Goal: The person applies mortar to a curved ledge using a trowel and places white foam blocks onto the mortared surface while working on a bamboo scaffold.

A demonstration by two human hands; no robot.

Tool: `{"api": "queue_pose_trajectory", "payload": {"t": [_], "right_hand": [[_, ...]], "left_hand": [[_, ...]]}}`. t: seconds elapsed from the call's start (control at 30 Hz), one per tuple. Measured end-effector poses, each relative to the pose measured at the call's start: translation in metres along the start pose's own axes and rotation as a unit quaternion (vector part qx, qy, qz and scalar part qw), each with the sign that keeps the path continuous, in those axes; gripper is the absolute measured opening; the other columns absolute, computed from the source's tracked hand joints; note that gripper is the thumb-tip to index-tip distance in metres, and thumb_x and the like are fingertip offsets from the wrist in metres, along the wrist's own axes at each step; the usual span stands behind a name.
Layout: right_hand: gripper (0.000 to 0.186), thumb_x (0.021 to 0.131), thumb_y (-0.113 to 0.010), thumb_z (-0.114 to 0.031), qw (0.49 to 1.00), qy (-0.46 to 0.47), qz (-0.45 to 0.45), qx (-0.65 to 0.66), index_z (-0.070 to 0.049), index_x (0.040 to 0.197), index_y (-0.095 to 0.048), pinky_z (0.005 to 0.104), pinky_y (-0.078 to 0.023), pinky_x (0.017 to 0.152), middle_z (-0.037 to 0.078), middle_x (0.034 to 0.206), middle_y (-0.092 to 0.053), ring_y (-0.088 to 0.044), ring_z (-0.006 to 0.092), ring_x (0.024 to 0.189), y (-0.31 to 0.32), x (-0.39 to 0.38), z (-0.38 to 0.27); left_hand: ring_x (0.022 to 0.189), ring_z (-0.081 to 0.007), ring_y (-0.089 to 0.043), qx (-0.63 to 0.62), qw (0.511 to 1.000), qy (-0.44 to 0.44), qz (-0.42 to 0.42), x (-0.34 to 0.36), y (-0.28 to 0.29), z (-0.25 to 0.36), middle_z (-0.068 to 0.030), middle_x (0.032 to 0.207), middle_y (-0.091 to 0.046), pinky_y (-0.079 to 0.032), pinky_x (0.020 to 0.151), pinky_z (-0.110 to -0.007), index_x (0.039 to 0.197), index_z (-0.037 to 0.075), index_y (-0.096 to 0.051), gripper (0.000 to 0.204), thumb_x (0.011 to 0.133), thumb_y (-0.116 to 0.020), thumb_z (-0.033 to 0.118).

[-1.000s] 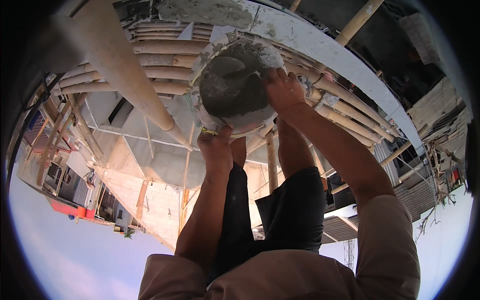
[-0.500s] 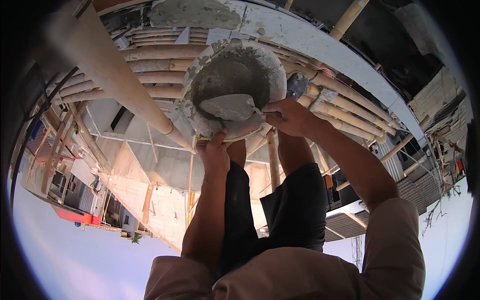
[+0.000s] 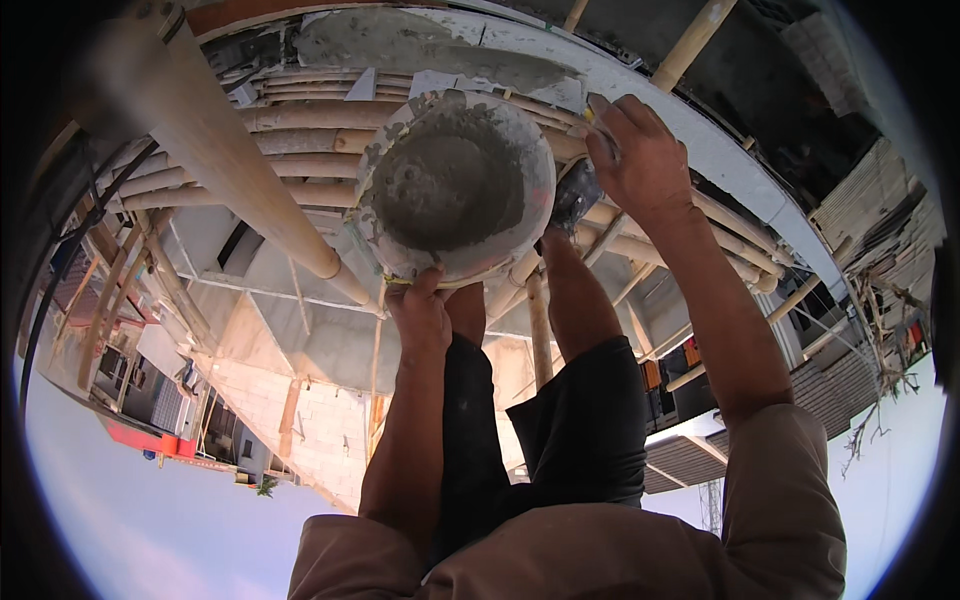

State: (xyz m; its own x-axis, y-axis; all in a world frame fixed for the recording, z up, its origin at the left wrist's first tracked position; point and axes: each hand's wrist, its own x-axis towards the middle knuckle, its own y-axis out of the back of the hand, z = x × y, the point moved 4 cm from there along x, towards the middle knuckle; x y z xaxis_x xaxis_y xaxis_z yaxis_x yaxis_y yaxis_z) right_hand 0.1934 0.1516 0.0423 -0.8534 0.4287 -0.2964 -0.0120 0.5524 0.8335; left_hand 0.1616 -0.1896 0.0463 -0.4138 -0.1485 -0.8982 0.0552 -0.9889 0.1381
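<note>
A round bucket (image 3: pixel 538 198) with grey wet mortar (image 3: pixel 435 185) inside is in the centre, above my legs. My left hand (image 3: pixel 420 310) grips its near rim, thumb over the edge. My right hand (image 3: pixel 640 150) is raised beyond the bucket's right side, closed on a trowel that is mostly hidden by the fingers. It is beside a pale concrete ledge (image 3: pixel 750 180) with grey mortar patches (image 3: pixel 390 37). My right foot (image 3: pixel 575 195), in dark footwear, rests on the bamboo poles right of the bucket.
Bamboo poles (image 3: pixel 310 140) form the platform under the bucket. A thick pole (image 3: pixel 230 170) crosses the left side diagonally, and another (image 3: pixel 690 50) stands at upper right. Far below are concrete walls (image 3: pixel 260 400); corrugated sheets (image 3: pixel 680 465) and dry branches (image 3: pixel 880 300) are on the right.
The trowel, full of mortar inside the bucket half a second ago, has been lifted out up and right by my right hand toward the ledge. My left hand still grips the rim.
</note>
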Motion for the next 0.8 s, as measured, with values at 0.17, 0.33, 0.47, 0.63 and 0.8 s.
{"api": "queue_pose_trajectory", "payload": {"t": [0.17,0.33,0.47,0.63,0.8], "right_hand": [[0.030,0.096,-0.062,-0.027,0.994,-0.046,-0.092,0.048,-0.008,0.118,-0.069,0.0486,-0.058,0.083,0.016,0.095,-0.071,-0.070,0.0371,0.092,0.013,0.021,-0.005],[0.032,0.099,-0.057,-0.031,0.974,-0.062,-0.217,-0.016,-0.006,0.112,-0.073,0.0514,-0.056,0.090,0.022,0.095,-0.073,-0.071,0.0414,0.094,0.027,0.038,0.017],[0.032,0.098,-0.057,-0.030,0.968,-0.059,-0.231,-0.074,-0.008,0.114,-0.074,0.0505,-0.055,0.093,0.022,0.098,-0.074,-0.071,0.0412,0.096,0.043,0.023,0.048],[0.033,0.098,-0.059,-0.031,0.977,-0.094,-0.190,-0.030,-0.007,0.116,-0.073,0.0504,-0.055,0.086,0.018,0.102,-0.074,-0.071,0.0402,0.091,0.056,-0.033,0.114],[0.024,0.090,-0.070,-0.017,0.983,-0.107,-0.147,0.027,-0.002,0.109,-0.071,0.0446,-0.056,0.075,0.014,0.090,-0.066,-0.070,0.0331,0.084,0.092,-0.091,0.048]], "left_hand": [[0.106,-0.0281,-0.067,0.009,1.000,-0.001,-0.003,-0.003,-0.005,0.004,-0.0128,0.117,-0.062,-0.062,0.096,-0.052,0.127,-0.003,-0.056,0.046,0.081,-0.063,-0.007],[0.107,-0.0284,-0.067,0.037,0.999,0.001,0.001,-0.001,-0.003,0.003,-0.0129,0.117,-0.062,-0.062,0.096,-0.053,0.126,-0.003,-0.057,0.045,0.082,-0.063,-0.006],[0.107,-0.0285,-0.067,0.041,0.999,0.002,-0.015,0.004,0.002,0.001,-0.0126,0.117,-0.062,-0.062,0.096,-0.053,0.125,-0.003,-0.057,0.043,0.082,-0.065,-0.006],[0.107,-0.0277,-0.067,0.039,0.999,0.009,-0.016,0.000,-0.005,0.005,-0.0125,0.115,-0.063,-0.061,0.096,-0.053,0.123,-0.003,-0.058,0.042,0.082,-0.067,-0.006],[0.105,-0.0270,-0.067,0.053,0.998,-0.004,-0.027,-0.004,-0.008,0.009,-0.0121,0.113,-0.062,-0.062,0.096,-0.052,0.122,-0.003,-0.057,0.042,0.082,-0.067,-0.006]]}}
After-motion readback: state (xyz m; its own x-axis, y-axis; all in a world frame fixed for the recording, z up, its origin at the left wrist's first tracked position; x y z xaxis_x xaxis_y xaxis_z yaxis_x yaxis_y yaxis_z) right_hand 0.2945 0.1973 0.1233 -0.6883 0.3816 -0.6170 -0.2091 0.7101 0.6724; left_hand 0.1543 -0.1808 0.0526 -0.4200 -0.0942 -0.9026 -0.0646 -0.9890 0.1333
